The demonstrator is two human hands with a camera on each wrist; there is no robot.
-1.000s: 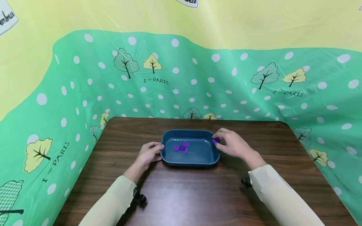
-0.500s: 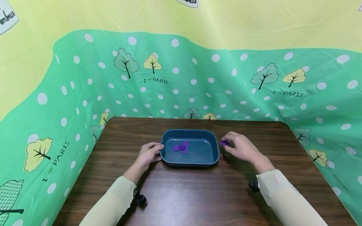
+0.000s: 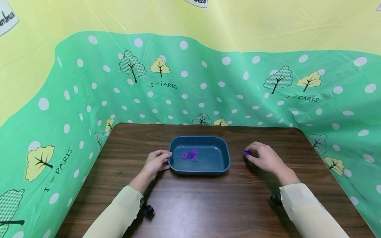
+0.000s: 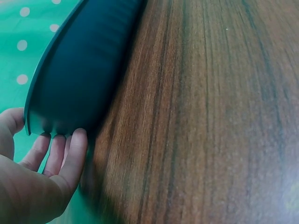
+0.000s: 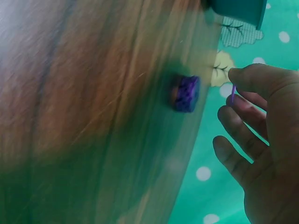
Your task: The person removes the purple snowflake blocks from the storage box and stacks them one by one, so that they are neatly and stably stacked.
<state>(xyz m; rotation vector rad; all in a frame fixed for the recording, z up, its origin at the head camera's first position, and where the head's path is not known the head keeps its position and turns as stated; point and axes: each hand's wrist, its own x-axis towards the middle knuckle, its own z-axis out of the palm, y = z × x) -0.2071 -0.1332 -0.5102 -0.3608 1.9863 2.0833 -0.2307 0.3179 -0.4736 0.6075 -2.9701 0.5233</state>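
Note:
My left hand grips the left end of a dark blue plastic tray, thumb over the rim and fingers against the outer wall in the left wrist view. Several purple flower-shaped discs lie in a small cluster on the left part of the tray floor. To the right of the tray, low over the table, is my right hand. Between its thumb and forefinger it pinches a purple disc, seen as a thin edge in the right wrist view. Beside those fingertips a blurred purple stack-like thing shows against the tabletop.
A brown wood-grain table carries everything. Behind it and along its sides hangs a green and yellow cloth with dots and printed trees. Black wrist cameras sit at both cuffs, the left camera hanging close over the table.
My right hand has moved right, from the tray's right rim out over the table, with purple still at its fingertips. My left hand, the tray and the disc cluster have stayed in place.

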